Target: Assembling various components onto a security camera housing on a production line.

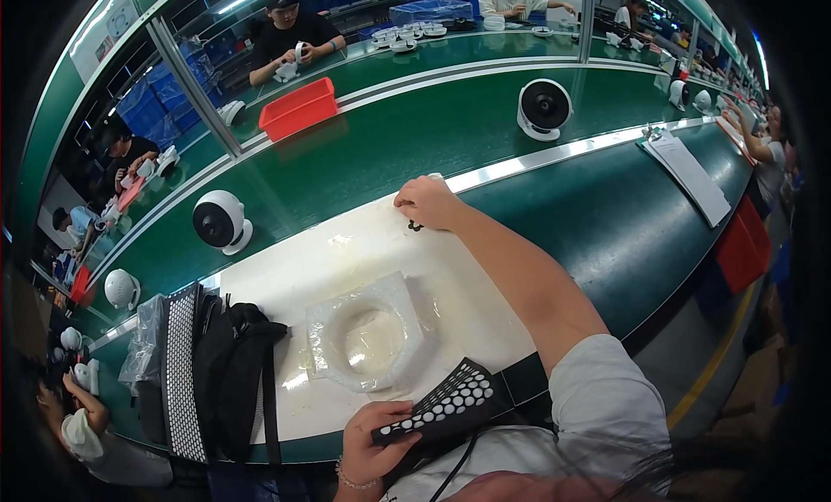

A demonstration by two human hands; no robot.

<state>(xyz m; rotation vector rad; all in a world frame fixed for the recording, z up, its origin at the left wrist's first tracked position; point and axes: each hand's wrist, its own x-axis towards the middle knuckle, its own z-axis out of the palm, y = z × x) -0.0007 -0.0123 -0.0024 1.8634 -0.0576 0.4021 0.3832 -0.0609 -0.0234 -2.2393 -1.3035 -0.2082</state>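
My left hand (372,446) grips a flat black panel with a white honeycomb pattern (446,404) at the near edge of the bench. My right hand (426,202) reaches across the white mat (286,277), fingers curled down at small black parts (415,226) lying near the mat's far edge. A ring-shaped foam piece wrapped in clear plastic (368,331) lies on the mat between my hands.
A black bag (229,363) and another patterned panel (182,372) sit at the left. Round white fans (219,221) (543,108) stand on the green conveyor (389,147). A red bin (299,108), a clipboard with papers (692,173) and other workers surround the line.
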